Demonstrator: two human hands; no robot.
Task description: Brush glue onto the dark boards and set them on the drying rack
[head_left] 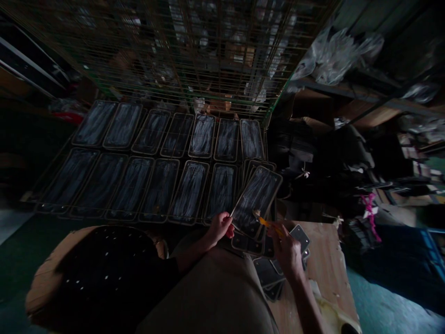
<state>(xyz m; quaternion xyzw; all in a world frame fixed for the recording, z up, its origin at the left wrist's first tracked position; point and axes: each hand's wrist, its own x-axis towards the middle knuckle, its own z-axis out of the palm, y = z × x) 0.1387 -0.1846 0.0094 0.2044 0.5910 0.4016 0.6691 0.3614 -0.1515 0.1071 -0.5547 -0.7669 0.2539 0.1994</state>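
Note:
A dark rectangular panel [257, 192] with rounded corners and a pale rim lies tilted on a stack of similar panels. Whitish streaks run along its face. At its lower left edge, my left hand [219, 227] pinches the rim between thumb and fingers. My right hand [287, 250] is closed round a yellow-handled brush [266, 222], whose bristles touch or hover just over the panel's lower part; which of these I cannot tell. Below my right hand, more dark panels [266, 271] lie in a loose pile.
Two rows of streaked panels [189, 188] lie on a wire rack to the left. A wire cage [222, 60] stands behind it. The wooden board [330, 264] is at the right, a round brown container [45, 283] at the lower left. Plastic bags [337, 55] lie on a shelf.

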